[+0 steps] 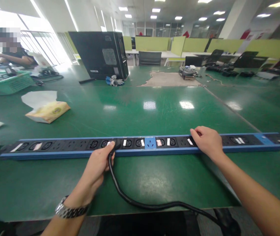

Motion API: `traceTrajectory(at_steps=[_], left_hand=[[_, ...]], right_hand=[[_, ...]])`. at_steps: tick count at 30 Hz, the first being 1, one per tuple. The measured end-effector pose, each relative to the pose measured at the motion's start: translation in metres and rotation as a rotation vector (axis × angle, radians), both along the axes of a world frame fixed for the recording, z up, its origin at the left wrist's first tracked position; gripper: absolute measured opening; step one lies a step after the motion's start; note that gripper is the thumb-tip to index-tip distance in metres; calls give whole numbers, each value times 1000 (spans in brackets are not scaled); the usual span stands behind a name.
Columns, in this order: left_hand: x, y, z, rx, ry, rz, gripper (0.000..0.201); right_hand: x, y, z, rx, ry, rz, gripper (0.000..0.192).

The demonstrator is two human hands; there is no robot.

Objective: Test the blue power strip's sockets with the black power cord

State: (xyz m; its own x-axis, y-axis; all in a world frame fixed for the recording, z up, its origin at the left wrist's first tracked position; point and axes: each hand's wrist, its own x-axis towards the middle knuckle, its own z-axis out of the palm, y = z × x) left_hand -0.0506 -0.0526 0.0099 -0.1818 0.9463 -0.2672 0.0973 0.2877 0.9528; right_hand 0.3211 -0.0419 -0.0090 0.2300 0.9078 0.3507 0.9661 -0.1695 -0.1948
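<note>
A long blue-edged power strip is laid flat across the near part of the green bench, running left to right, with black sockets and small white labels along its top. A black plug is seated at a socket left of the strip's middle and is pinched by the left hand; the grip is closed on the plug, thumb and fingers wrapped round its rear and the start of the black cable. The cable is trailed from the plug toward the viewer, curved right along the near bench edge and dropped off at lower right. A metal wristwatch is worn on the left wrist. The right hand is laid palm down on the strip right of its middle, fingers spread flat over the sockets; nothing is grasped, the strip is only pressed. A blue socket block is seen between the two hands. Further left on the bench a tissue pack is set, with white paper just behind it. A black computer tower is stood upright at the far side, gloves beside its base. A green basket is placed at far left, near another person seated behind it.
</note>
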Motion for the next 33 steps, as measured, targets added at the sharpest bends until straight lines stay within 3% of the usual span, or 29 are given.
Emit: traceTrajectory(at_steps=[5,8,11,14,17,20,25,33], left_hand=[[-9,1,-3,-50,15,-89,52],[-7,-3,4,-17,53,-64,50],[9,-12,20,138,22,9,47],[40,-21,28,255,9,-70,48],[73,-22,16,146,41,-248,53],[92,-16,-2,93,-24,-225,55],[98,-8,-5,47,-81,-292,54],[102,-2,-16,171,240,-257,54]], right_hand=[[-1,0,0,27,6,13,39],[-1,0,1,31,13,3,39],[-2,0,0,15,19,1,39],[-2,1,1,11,19,-10,39],[-2,0,1,8,27,-31,39],[-3,0,2,-3,26,-18,38],[-4,0,2,13,33,-19,38],[-3,0,1,18,11,-15,38]])
